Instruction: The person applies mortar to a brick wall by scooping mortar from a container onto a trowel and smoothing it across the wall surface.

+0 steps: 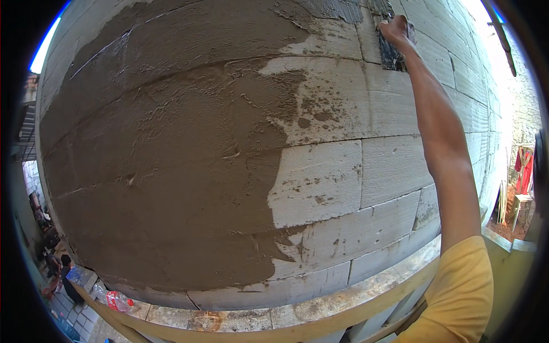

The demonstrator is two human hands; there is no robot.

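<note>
My right hand is closed round the handle of a plastering trowel, up high at the top right. The trowel's dark, mortar-smeared blade lies along the pale block wall. My right arm reaches up from a yellow sleeve. Wet grey-brown plaster covers the wall's left and middle, its ragged edge ending on bare blocks. Thin smears and spatters mark the blocks beside that edge. My left hand is out of view.
Below the wall runs a stained ledge, with a pale railing in front. A clear plastic bottle with a red label lies at the ledge's left end. Red cloth hangs at far right above a small stool.
</note>
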